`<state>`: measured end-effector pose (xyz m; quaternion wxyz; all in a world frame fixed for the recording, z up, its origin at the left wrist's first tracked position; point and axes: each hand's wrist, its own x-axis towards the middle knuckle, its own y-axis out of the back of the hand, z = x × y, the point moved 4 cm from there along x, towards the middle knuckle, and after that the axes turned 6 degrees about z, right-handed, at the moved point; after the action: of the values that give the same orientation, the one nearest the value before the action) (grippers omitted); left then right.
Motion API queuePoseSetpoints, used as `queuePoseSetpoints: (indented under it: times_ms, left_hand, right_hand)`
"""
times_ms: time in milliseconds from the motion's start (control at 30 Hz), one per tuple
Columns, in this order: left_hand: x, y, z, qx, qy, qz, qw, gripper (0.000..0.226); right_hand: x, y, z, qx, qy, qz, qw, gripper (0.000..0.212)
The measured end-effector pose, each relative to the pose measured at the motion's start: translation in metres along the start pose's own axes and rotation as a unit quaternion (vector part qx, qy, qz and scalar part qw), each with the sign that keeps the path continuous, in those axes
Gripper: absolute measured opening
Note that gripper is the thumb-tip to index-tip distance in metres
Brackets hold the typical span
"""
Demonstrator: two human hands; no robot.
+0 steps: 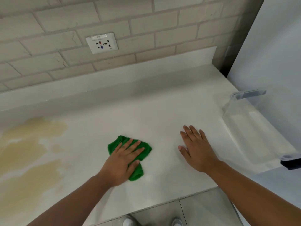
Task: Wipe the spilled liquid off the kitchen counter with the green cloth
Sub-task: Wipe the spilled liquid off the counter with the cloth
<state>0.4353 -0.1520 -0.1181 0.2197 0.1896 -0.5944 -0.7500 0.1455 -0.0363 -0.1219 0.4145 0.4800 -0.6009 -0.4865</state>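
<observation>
A crumpled green cloth (146, 149) lies on the white kitchen counter (154, 115) near its middle. My left hand (122, 162) presses flat on top of the cloth, fingers spread, covering most of it. A yellowish-brown spilled liquid (27, 149) spreads in patches over the counter's left part, well to the left of the cloth and apart from it. My right hand (197, 149) rests palm down on the bare counter to the right of the cloth, fingers apart, holding nothing.
A clear plastic container (249, 128) with dark clips lies at the counter's right end, beside a tall white appliance (273, 54). A wall socket (102, 43) sits in the pale brick wall behind. The counter's front edge runs above grey floor tiles (203, 209).
</observation>
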Motion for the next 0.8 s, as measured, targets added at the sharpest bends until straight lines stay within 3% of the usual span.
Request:
queuePoseSetpoints:
  times_ms: [167,233,400,533,633,800]
  left_hand:
    - [0.048,0.010,-0.043,0.022,0.255,0.031,0.966,0.060]
    - [0.068,0.004,-0.013,0.044,0.290,0.026,0.956,0.057]
    - [0.054,-0.018,0.096,0.029,0.171,0.024,0.985,0.060]
    - [0.006,-0.026,0.127,0.032,0.075,0.001,0.997,0.071]
    - [-0.035,-0.025,0.104,0.030,0.074,0.015,0.997,0.069]
    - [-0.093,-0.006,0.030,-0.001,0.154,0.062,0.986,0.057]
  right_hand:
    - [0.009,0.007,-0.003,-0.001,-0.011,-0.009,1.000,0.081]
    - [0.009,0.010,-0.002,0.003,-0.010,-0.007,1.000,0.081]
    - [-0.003,0.009,-0.003,0.026,-0.007,-0.001,1.000,0.076]
    - [-0.004,0.008,-0.012,0.061,0.003,0.009,0.998,0.073]
    - [0.000,0.007,-0.034,0.061,0.048,0.002,0.997,0.074]
    - [0.004,0.001,-0.107,0.072,0.123,-0.029,0.989,0.083]
